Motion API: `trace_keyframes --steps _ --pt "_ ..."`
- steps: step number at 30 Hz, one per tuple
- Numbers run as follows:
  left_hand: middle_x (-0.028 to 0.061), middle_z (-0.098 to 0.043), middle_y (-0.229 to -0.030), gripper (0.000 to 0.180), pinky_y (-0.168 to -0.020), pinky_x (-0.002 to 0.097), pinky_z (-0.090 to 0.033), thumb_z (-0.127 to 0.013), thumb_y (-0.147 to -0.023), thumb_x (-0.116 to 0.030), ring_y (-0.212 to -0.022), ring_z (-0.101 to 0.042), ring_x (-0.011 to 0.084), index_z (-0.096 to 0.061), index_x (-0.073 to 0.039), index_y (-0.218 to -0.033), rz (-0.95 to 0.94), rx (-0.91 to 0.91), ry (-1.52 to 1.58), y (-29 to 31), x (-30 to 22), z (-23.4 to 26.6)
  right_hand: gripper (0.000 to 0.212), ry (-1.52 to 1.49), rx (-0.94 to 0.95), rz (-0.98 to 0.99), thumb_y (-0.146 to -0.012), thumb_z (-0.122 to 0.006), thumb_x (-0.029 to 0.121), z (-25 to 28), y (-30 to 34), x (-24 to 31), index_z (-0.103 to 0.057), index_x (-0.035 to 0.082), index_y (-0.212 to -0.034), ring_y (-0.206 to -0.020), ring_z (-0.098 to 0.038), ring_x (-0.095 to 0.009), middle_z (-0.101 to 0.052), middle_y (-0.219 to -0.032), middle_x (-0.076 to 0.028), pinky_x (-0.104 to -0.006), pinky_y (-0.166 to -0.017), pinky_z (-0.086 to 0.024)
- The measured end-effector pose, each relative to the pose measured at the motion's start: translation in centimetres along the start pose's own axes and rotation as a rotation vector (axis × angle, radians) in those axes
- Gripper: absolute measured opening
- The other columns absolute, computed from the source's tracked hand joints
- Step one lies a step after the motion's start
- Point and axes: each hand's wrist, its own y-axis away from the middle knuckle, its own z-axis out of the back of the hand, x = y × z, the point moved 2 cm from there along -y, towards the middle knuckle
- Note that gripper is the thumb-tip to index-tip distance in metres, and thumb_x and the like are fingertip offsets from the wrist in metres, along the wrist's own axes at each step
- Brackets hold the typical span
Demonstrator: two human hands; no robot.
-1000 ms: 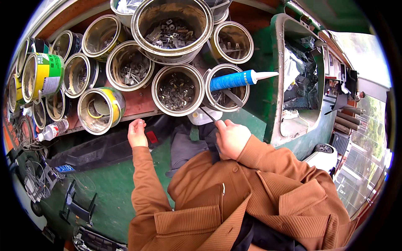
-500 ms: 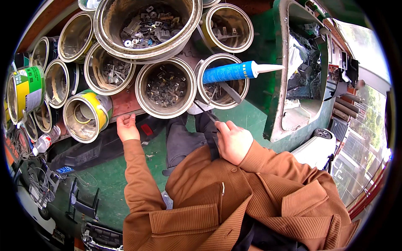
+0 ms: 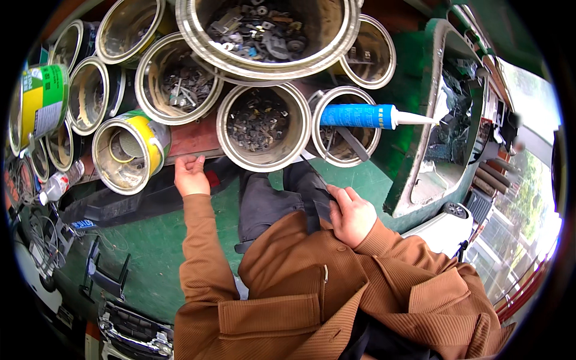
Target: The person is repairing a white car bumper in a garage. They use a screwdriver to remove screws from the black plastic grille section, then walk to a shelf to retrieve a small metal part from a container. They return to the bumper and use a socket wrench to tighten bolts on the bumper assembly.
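Note:
My left hand (image 3: 192, 175) rests at the front edge of a reddish board (image 3: 195, 141), its fingers bent together against that edge. Below a tin of small metal clips (image 3: 257, 123), my right hand (image 3: 354, 216) is closed around a thin, dark, strip-like tool (image 3: 320, 175). The tool's tip points up and away from me; its grip is mostly hidden by my fingers. A blue sealant cartridge (image 3: 357, 116) with a white nozzle lies across the mouth of another tin (image 3: 373, 147), next to a flat grey metal bar (image 3: 354, 144).
A large tin of mixed hardware (image 3: 264, 67) stands at the back. A yellow-green tin (image 3: 157, 141) lies tipped at left, near a plastic bottle (image 3: 62, 183). A framed panel with shattered glass (image 3: 429, 114) stands right. Under the board lies a dark bumper (image 3: 126, 204).
The view has shifted, so the tins and cartridge sit farther right. My left hand stays at the board's edge. My right hand still grips the thin tool and appears slightly lower.

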Motion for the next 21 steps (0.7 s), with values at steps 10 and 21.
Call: trace_keyframes --steps 10,21 --pt "0.0070 -0.065 -0.075 0.018 -0.066 0.0306 -0.051 -0.077 -0.086 -0.006 -0.066 -0.058 0.0148 -0.060 -0.001 -0.088 0.022 -0.025 -0.024 0.5 -1.4 0.0 0.033 0.048 0.019 -0.015 -0.089 -0.061 0.010 0.3 -0.8 1.2 -0.061 0.006 -0.122 -0.075 -0.064 -0.038 -0.061 -0.091 -0.016 -0.0450 -0.068 -0.055" --pt "0.0089 -0.063 -0.077 0.018 -0.067 0.0345 -0.051 -0.077 -0.084 -0.004 -0.067 -0.059 0.0208 -0.060 -0.001 -0.087 0.011 -0.038 -0.001 0.4 0.0 -0.3 0.032 0.027 0.052 -0.070 -0.089 -0.059 0.003 0.9 -2.1 2.6 -0.063 0.004 -0.120 -0.075 -0.062 -0.040 -0.061 -0.087 -0.019 -0.0459 -0.068 -0.052"
